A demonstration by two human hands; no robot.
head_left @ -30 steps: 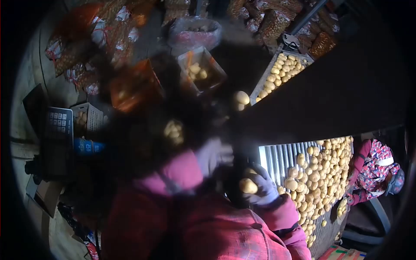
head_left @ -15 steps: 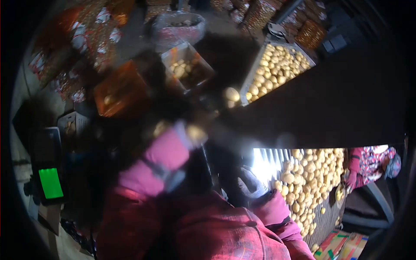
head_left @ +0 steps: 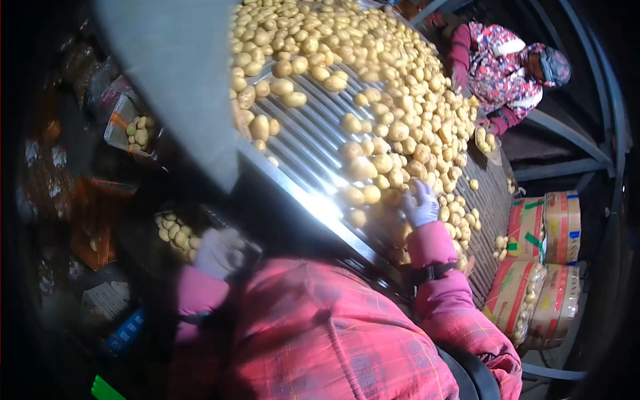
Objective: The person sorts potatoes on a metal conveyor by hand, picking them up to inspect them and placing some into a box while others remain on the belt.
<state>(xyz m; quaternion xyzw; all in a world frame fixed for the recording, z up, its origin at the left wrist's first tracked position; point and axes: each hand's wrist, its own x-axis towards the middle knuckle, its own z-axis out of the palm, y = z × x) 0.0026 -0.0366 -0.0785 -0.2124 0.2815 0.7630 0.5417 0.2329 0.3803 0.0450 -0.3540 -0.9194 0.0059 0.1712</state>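
Note:
Potatoes (head_left: pixel 400 133) cover much of a ribbed metal table (head_left: pixel 310 120) that has a bright front edge. My right hand (head_left: pixel 423 203), in a pale glove, lies among them with its fingers spread, touching potatoes. At the lower left, my left hand (head_left: pixel 222 253), also gloved, is beside a group of potatoes (head_left: pixel 176 233) in a dark container. Its fingers are blurred, and whether it holds anything is not visible. Both arms wear pink cuffs and red plaid sleeves.
Across the table a person (head_left: pixel 503 70) in a patterned top reaches toward the potatoes. Boxes (head_left: pixel 527 227) stand at the right. A grey panel (head_left: pixel 177 80) crosses the upper left. Beyond it are a white crate (head_left: pixel 123 127) with potatoes and an orange crate (head_left: pixel 97 223).
The view has swung toward the potato table. My right hand now lies among the potatoes instead of near the table's edge. My left hand is lower, beside the potatoes at the lower left.

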